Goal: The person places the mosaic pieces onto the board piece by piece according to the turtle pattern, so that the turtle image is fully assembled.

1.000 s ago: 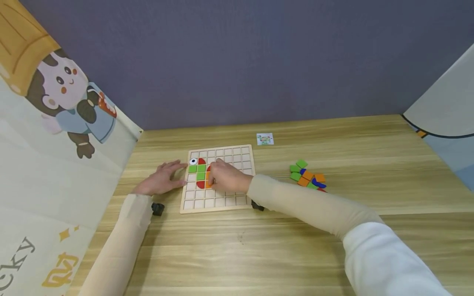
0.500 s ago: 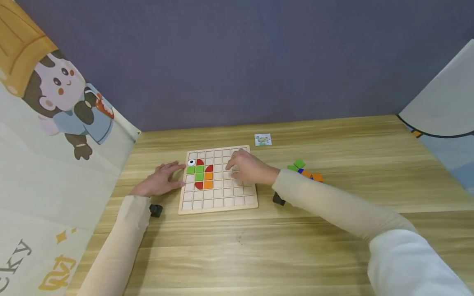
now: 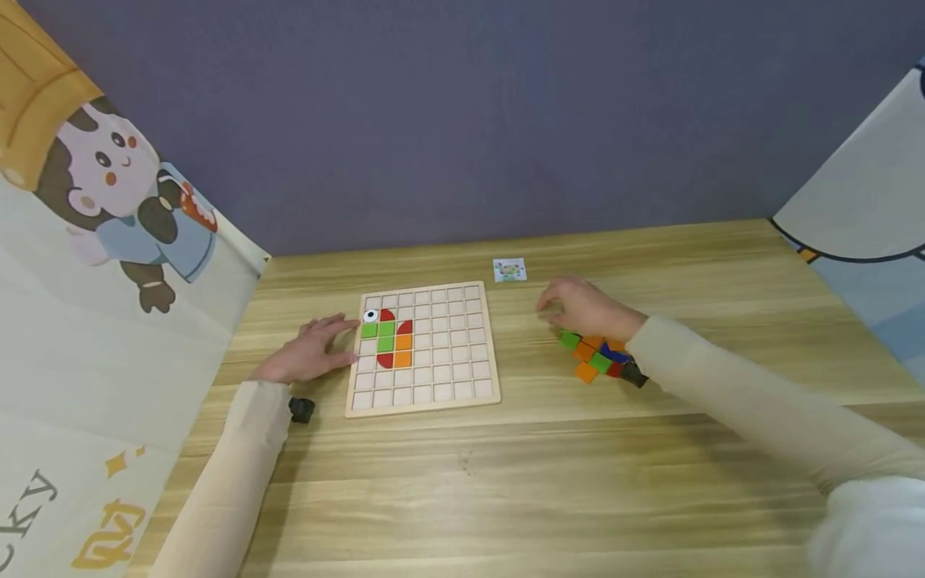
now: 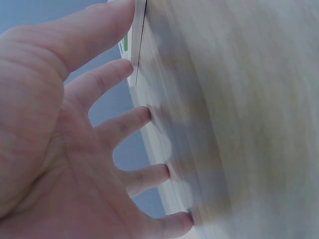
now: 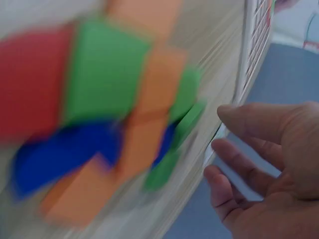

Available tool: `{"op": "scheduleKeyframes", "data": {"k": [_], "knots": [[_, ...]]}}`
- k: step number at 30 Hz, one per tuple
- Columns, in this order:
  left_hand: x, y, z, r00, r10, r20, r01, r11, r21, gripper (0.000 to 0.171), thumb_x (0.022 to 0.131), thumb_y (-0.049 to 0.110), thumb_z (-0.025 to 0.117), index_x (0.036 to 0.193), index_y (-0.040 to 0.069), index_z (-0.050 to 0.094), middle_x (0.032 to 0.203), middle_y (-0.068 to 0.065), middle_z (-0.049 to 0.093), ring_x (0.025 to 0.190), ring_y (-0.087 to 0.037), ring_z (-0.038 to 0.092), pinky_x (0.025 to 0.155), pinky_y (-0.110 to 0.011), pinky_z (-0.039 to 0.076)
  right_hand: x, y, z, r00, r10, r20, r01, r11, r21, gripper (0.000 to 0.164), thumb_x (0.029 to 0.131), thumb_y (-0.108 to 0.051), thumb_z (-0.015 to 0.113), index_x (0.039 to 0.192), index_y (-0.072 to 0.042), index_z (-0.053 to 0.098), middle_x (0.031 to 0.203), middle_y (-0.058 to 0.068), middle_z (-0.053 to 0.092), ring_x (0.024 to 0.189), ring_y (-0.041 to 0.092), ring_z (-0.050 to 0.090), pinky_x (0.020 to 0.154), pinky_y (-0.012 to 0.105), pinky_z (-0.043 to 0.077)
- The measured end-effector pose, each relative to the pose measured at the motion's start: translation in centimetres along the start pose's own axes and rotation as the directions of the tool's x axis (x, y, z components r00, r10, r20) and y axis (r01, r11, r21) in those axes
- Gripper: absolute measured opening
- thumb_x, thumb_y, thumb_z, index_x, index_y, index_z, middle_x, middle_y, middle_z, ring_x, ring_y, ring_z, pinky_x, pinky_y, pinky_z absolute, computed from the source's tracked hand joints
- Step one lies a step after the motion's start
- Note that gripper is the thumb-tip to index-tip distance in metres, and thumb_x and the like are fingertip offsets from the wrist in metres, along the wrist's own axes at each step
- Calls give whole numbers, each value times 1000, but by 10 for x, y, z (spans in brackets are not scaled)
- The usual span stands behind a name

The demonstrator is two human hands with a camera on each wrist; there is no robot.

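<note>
My left hand [image 3: 311, 352] lies at the left edge of a wooden grid board [image 3: 451, 373]. In the left wrist view its fingers are spread, with the thumb and index fingertip against the board's rim [image 4: 135, 55]. Set in the grid are a white eye piece [image 3: 371, 315], green squares [image 3: 386, 343], orange squares [image 3: 403, 359] and red rounded pieces [image 3: 385, 360]. My right hand [image 3: 588, 309] hovers just above a pile of loose coloured pieces [image 3: 600, 364]. Its fingers are bent loosely with nothing visible between them. Green [image 5: 104, 74], orange, red and blue pieces show there, partly blurred.
A small picture card [image 3: 510, 270] lies behind the board, toward the dark back wall [image 3: 506, 120]. Printed white cloth [image 3: 65, 361] hangs along the left of the wooden table [image 3: 462, 498]. A black wrist device [image 3: 301, 409] sits by the left sleeve.
My right hand has gone from the orange pieces on the board rightward to the loose pile, uncovering the grid. The left hand keeps its place at the board's edge.
</note>
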State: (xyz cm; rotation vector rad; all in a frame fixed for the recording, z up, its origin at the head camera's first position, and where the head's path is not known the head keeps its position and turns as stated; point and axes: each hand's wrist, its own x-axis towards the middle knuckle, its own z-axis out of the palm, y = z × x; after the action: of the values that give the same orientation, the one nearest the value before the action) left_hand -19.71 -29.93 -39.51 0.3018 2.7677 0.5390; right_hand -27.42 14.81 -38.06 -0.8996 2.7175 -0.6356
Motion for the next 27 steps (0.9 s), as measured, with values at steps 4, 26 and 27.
{"op": "scheduleKeyframes", "data": {"k": [4,26,27], "knots": [[0,-1,0,1000,1,-3,-1,1000,-1,67,92,39,60,147,11,34,153,-24,15,134,-55,5,105,-66,4,-12,28,-7,999,-23,-31,23,1000,-14,20,82,2,69,99,-7,72,103,5,62,105,31,52,92,50,42],[-1,-1,3,1000,-26,-5,26,1000,2,68,91,42,60,148,14,34,153,-23,15,134,-54,6,102,-70,9,-36,66,-7,998,-13,-61,13,1000,0,16,82,-3,73,97,-9,75,102,4,66,97,29,58,98,52,37],[-1,-1,3,1000,-29,-3,29,1000,0,68,91,42,60,148,14,34,153,-22,15,135,-54,6,102,-70,9,-36,65,-7,998,-8,-65,8,1000,4,16,82,-3,72,96,-9,75,101,4,66,96,28,58,93,50,42]]}}
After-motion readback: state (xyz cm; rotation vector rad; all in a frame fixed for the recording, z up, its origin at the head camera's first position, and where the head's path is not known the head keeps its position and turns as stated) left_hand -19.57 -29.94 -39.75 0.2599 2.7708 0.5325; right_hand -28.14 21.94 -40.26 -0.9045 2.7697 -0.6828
